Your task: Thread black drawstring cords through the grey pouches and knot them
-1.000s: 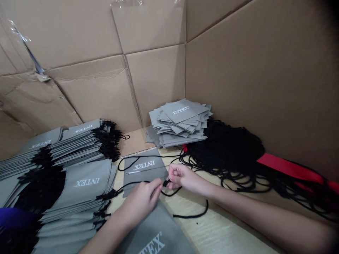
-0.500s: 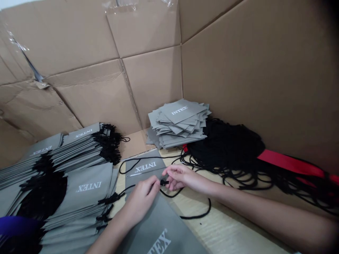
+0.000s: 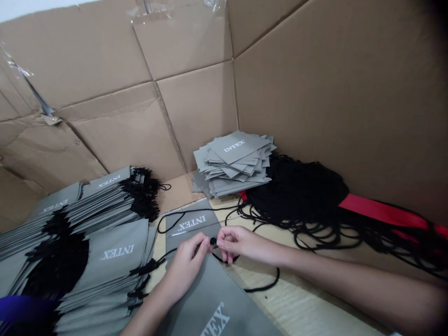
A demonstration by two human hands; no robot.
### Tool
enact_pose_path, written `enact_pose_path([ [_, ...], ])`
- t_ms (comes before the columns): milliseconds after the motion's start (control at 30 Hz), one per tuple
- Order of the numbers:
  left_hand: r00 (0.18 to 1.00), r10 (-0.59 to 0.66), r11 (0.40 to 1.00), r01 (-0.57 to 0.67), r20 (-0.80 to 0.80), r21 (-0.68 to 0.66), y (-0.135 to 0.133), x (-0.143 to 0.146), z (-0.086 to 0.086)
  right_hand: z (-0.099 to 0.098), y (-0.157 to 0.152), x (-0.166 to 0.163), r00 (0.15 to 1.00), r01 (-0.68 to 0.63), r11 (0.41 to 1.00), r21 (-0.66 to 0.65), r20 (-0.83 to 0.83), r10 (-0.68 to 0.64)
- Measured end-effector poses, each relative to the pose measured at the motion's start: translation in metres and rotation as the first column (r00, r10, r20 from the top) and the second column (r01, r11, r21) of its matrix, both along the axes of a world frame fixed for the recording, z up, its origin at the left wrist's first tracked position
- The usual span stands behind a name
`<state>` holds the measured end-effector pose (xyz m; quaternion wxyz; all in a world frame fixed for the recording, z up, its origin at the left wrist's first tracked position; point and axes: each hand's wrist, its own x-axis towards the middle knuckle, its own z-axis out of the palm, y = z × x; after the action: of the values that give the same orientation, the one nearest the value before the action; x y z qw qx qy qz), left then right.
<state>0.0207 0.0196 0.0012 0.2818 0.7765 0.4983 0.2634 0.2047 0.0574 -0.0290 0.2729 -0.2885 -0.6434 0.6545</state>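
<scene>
Here, left hand (image 3: 187,256) and right hand (image 3: 241,242) close together, fingers (image 3: 202,248) in narrow pinches on the black cord (image 3: 213,241)

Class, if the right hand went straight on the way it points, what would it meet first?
Probably the black cord just ahead, then the left hand; depth and any present contact are hard to judge.

Creased brown cardboard walls (image 3: 280,98); clear tape (image 3: 150,15) high up; pale wood-grain tabletop (image 3: 296,305) below.
</scene>
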Motion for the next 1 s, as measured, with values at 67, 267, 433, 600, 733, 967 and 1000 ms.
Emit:
enact_pose_path([
  [67, 1.000, -0.001, 1.000, 0.001, -0.013, 0.001, 0.000, 0.001, 0.000, 0.000, -0.002, 0.000, 0.999, 0.037, 0.998, 0.058, 0.007, -0.037],
  [267, 0.998, -0.013, 0.999, 0.016, -0.067, 0.041, 0.002, 0.003, 0.000, 0.002, -0.005, 0.002, 0.985, 0.087, 0.937, 0.338, 0.110, -0.131],
  [433, 0.998, -0.031, 0.998, 0.034, -0.054, 0.051, 0.002, 0.000, -0.001, 0.006, -0.005, 0.006, 0.986, 0.068, 0.928, 0.367, 0.118, -0.120],
  [600, 0.999, -0.040, 0.999, 0.040, 0.024, -0.018, 0.003, 0.000, -0.004, 0.012, -0.010, 0.007, 0.973, 0.134, 0.906, 0.401, 0.121, -0.197],
  [733, 0.983, -0.070, 0.989, 0.090, 0.167, -0.114, 0.002, 0.003, -0.003, 0.016, -0.020, 0.002, 0.951, 0.169, 0.803, 0.572, 0.120, -0.286],
  [967, 0.965, -0.081, 0.980, 0.124, 0.251, -0.158, -0.002, 0.004, 0.005, 0.013, -0.023, -0.002, 0.954, 0.250, 0.762, 0.597, -0.016, -0.300],
  [1000, 0.969, -0.084, 0.983, 0.119, 0.231, -0.143, -0.003, 0.004, 0.007, 0.013, -0.022, -0.001, 0.956, 0.251, 0.773, 0.582, -0.024, -0.292],
])
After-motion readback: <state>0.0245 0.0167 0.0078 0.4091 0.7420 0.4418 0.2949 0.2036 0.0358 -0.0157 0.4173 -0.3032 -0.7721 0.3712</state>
